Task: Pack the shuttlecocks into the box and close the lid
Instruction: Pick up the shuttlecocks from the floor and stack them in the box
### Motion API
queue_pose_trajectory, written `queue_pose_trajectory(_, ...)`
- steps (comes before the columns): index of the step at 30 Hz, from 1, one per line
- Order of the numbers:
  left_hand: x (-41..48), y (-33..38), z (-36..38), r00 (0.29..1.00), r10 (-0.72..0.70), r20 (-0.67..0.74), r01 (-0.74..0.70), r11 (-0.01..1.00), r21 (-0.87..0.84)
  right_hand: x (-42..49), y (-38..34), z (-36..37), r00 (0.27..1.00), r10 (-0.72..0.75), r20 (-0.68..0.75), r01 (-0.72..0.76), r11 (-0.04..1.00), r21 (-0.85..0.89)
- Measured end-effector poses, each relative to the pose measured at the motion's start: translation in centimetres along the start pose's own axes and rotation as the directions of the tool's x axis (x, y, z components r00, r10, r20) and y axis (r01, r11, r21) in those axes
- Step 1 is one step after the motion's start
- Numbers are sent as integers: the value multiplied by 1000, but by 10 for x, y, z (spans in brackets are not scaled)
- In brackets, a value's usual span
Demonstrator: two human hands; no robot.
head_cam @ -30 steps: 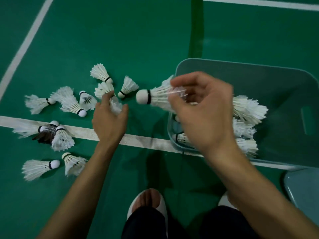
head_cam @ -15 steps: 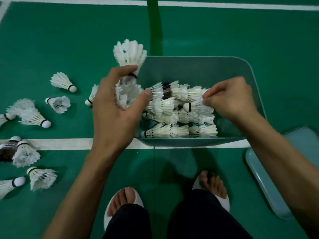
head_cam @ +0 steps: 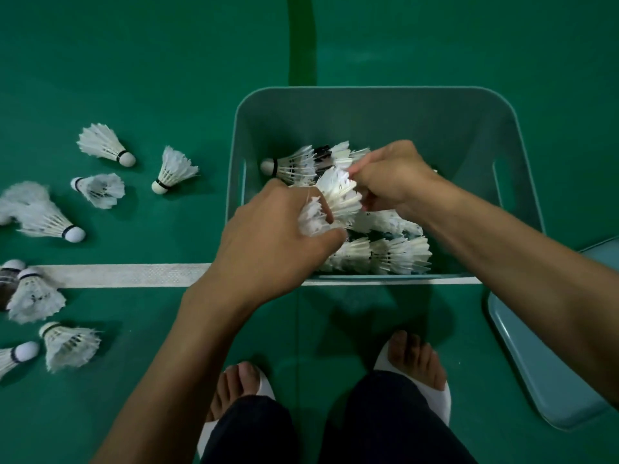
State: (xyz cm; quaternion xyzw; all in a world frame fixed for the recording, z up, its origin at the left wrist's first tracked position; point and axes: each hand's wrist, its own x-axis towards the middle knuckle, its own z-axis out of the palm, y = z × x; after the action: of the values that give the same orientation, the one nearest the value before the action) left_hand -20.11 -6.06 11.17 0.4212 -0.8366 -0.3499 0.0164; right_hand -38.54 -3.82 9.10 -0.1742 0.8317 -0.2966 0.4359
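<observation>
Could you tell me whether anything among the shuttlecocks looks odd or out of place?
Two stand out: a dark-feathered shuttlecock at the left edge by the white floor line, and another dark one inside the teal plastic box. All the others visible are white.

Bare forearms, dark trousers [head_cam: 385, 426], white open-toed slippers [head_cam: 432, 393] on both feet.

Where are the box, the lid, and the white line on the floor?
box [head_cam: 368, 118]: head view, on its far inner wall.
lid [head_cam: 552, 390]: head view, on its flat top.
white line [head_cam: 134, 275]: head view, bare stretch left of the box.
</observation>
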Motion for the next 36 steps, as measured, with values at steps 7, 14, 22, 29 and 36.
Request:
queue_pose_trajectory(7, 11, 4, -10, 987, 36, 158, -32, 999, -28, 2, -1, -11, 993, -1, 115, 1, 1000, -4)
queue_pose_trajectory(14, 17, 19, -8, 961, 155, 227, -96, 963, -253, -31, 13, -60, 966, -221, 136, 237, 965, -115)
queue_pose_trajectory(22, 8, 18, 12, 947, 65, 315, 10, 973, -231, -24, 41, -81, 995, -48, 87, 71, 956, -285)
queue_pose_trajectory(29, 10, 10, -10, 913, -66, 403, 139, 978, -156, -12, 29, -48, 997, -73, 34, 80, 960, -268)
queue_pose_trajectory(36, 20, 0, -2, 960, -51, 274, 106, 976, -191, 1, 14, -17, 987, -21, 157, 56, 974, -219)
